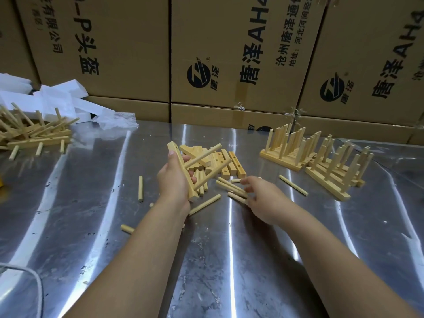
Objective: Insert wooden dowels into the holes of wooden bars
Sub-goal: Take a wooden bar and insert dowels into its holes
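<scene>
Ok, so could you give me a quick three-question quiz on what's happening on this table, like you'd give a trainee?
1. True or false: the bar gripped in the left hand already has two dowels pushed into it.
2. What is the right hand reaching among? A) loose dowels lying on the metal table; B) a hammer; C) a roll of tape.
3. Fill in: the finished bars, with their dowels standing upright, are on the person's ____ side.
Key: 1 true; 2 A; 3 right.
</scene>
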